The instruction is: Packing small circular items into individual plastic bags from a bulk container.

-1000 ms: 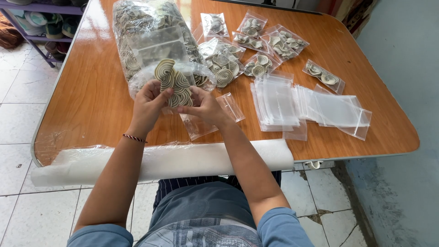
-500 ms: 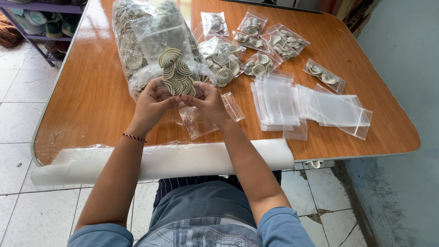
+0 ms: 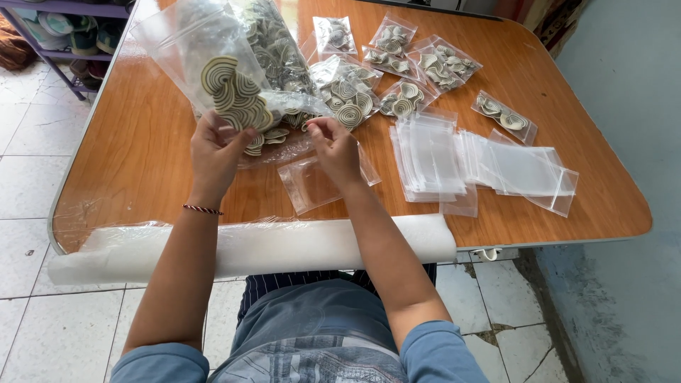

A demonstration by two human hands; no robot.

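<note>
My left hand [image 3: 215, 152] holds a clear plastic bag [image 3: 213, 64] raised above the wooden table [image 3: 135, 163]; several cream-and-green spiral pieces [image 3: 235, 96] sit in its bottom. My right hand [image 3: 335, 145] pinches the bag's lower right edge near the big bag of loose spiral pieces [image 3: 277, 50]. An empty small zip bag [image 3: 319, 183] lies flat just under my right wrist.
Several filled small bags [image 3: 418, 64] lie at the table's far middle and right. A stack of empty clear zip bags [image 3: 429, 156] and more spread ones [image 3: 528, 170] lie to the right. A white foam roll [image 3: 269, 245] runs along the near edge. A shelf [image 3: 57, 28] stands at far left.
Both hands have lifted the bag with the spiral pieces higher and to the left; the pieces now sit inside it at the bottom, and the right hand has slid to its edge.
</note>
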